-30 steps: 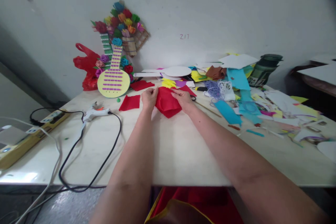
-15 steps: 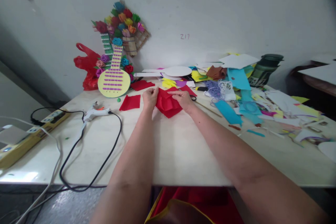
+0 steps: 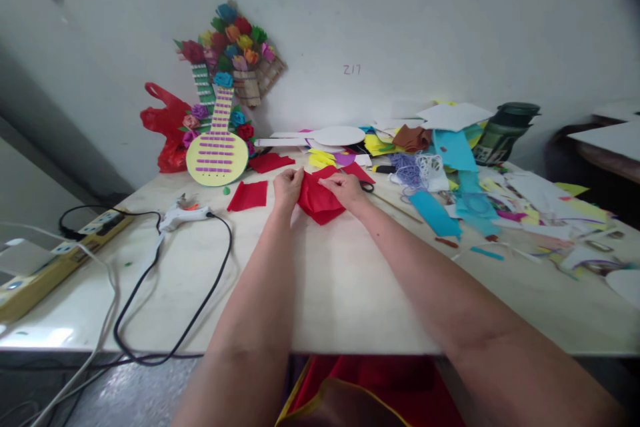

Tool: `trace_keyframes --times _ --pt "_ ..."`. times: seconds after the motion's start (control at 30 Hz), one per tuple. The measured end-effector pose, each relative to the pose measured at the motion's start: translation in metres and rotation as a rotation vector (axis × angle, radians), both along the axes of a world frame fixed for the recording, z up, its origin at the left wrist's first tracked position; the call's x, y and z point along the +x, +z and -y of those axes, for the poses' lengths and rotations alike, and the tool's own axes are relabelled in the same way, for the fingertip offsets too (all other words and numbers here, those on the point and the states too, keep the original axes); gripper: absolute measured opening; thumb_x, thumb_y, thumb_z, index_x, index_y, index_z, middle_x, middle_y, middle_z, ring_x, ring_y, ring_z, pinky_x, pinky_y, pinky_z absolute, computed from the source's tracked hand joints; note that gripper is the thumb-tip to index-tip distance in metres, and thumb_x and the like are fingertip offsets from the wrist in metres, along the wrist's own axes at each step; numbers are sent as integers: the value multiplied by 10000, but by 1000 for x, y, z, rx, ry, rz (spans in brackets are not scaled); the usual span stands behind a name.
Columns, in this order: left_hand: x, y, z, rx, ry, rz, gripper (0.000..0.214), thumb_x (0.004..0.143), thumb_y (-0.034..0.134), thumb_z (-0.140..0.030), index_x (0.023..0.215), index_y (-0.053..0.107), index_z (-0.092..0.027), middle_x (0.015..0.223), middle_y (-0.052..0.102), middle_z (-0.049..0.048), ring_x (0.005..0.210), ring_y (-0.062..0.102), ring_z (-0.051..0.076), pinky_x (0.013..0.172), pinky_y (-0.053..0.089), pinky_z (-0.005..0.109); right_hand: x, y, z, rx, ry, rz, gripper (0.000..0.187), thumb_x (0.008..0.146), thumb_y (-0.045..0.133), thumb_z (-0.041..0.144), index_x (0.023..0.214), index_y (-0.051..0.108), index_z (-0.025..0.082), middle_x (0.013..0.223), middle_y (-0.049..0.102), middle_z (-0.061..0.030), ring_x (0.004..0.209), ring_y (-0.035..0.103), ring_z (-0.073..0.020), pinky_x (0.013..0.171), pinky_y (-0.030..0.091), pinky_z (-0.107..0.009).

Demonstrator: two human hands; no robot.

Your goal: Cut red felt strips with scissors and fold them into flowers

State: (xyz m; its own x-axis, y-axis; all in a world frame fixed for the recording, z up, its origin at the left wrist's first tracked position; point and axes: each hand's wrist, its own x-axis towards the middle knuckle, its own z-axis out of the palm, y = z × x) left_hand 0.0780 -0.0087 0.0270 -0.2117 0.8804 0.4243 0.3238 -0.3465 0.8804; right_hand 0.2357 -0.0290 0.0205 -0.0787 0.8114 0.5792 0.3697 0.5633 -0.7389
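Between my hands is a piece of red crepe paper [image 3: 320, 203], creased and pointed at its lower end. My left hand [image 3: 288, 188] pinches its left edge, fingers closed. With thumb and fingertips together, my right hand [image 3: 346, 188] grips the paper's upper right part. Another red crepe paper piece [image 3: 249, 195] lies left of my left hand, and more red paper [image 3: 271, 162] rests behind it. Just behind my right hand are the black handles of scissors [image 3: 367, 185], partly hidden.
A white glue gun [image 3: 183, 215] with a looping black cord sits left, near a yellow power strip [image 3: 85, 247]. A yellow paper instrument [image 3: 217, 159] and paper flowers lean on the wall. Paper scraps [image 3: 530, 203], yarn [image 3: 417, 170] and a green bottle [image 3: 506, 133] fill the right side.
My right hand's fingers, earlier stretched out along the paper, are now drawn in and pinch it. The left hand has barely shifted.
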Motion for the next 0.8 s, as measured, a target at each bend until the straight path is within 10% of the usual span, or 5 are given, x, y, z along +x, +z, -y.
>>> trace_keyframes --times 0.4,0.8 --pt "7 5 9 27 -114 -18 357 708 548 -446 520 475 -152 495 382 -31 477 311 68 443 247 202 -4 -5 -5 -255 41 -222 274 641 636 304 879 659 169 708 648 -12 666 583 -140 654 454 -277" --pt "9 6 12 22 -226 10 361 696 560 -473 542 497 -152 505 414 -29 488 341 72 443 259 201 -2 -2 2 -538 250 -448 343 692 588 506 740 631 169 776 674 -37 753 617 -173 666 471 -285"
